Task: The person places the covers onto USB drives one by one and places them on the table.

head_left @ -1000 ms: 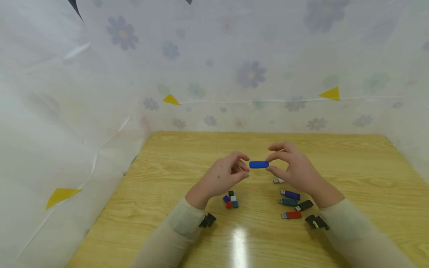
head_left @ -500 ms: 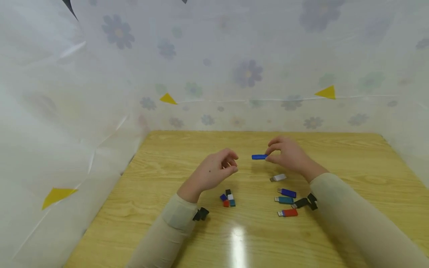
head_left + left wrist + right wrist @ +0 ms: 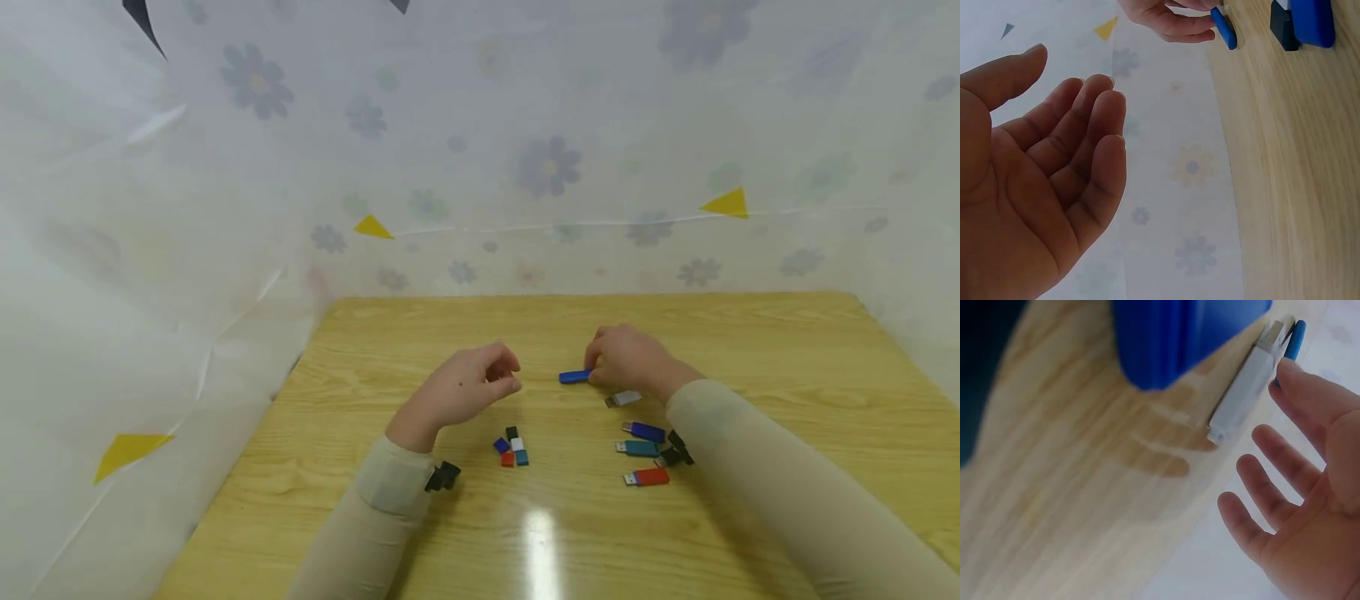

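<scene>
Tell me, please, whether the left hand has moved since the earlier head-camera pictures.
Yes: judged against the small coloured pieces, the left hand has shifted leftward in the head view, away from the blue stick.

Six sticks (image 3: 575, 377) (image 3: 648, 432) (image 3: 626, 398) (image 3: 641, 449) (image 3: 666, 457) (image 3: 650, 477): two blue, one white, one teal, one black, one red. Five caps (image 3: 512, 433) (image 3: 501, 446) (image 3: 517, 445) (image 3: 507, 459) (image 3: 522, 457), two hands (image 3: 457, 387) (image 3: 628, 358), two sleeves (image 3: 360, 508) (image 3: 765, 467), three yellow patches (image 3: 373, 227) (image 3: 726, 203) (image 3: 127, 454), one bench (image 3: 622, 537).
</scene>
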A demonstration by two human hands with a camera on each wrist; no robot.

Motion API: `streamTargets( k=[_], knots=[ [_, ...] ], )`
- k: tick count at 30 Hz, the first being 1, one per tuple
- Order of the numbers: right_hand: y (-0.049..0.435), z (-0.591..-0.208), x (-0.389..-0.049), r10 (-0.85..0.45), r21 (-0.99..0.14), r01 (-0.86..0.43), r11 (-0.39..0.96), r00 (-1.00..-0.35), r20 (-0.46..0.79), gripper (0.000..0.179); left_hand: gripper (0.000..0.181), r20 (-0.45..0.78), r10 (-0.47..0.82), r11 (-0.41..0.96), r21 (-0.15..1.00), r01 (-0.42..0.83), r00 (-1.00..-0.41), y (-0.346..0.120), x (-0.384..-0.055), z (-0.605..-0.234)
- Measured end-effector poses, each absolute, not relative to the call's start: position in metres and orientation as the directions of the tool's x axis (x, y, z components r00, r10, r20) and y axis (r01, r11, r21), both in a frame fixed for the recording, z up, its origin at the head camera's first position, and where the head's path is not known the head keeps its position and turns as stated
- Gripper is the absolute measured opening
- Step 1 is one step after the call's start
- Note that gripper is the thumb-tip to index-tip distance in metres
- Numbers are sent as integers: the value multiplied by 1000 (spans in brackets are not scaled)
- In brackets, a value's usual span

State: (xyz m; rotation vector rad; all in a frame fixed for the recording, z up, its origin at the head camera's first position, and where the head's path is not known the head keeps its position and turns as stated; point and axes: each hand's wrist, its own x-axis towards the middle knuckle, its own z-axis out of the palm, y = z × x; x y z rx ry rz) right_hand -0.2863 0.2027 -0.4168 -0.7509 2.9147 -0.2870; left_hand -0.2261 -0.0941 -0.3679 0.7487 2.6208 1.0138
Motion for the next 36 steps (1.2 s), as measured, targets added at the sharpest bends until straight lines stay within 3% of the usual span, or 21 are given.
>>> streamTargets(
  k=[8,16,24,36],
  knots=[
    [208,-419,-287,-501,-249,-468,848,-860,-92,9,23,-77,579,653,640,405,-812,-98,-226,-369],
    [227,-408,-275,-477,-465,-420,780,-879,-7,17,18,-118,634,658,601,454,-764,-105,-232,-375],
    [242,-404,-242,-468,-573,-426,700,-880,82,26,14,-165,671,658,582,478,-723,-107,-240,-385],
    [254,-404,-224,-376,-618,-340,709,-924,76,33,15,-254,615,754,468,461,-747,-106,-236,-395]
  ],
)
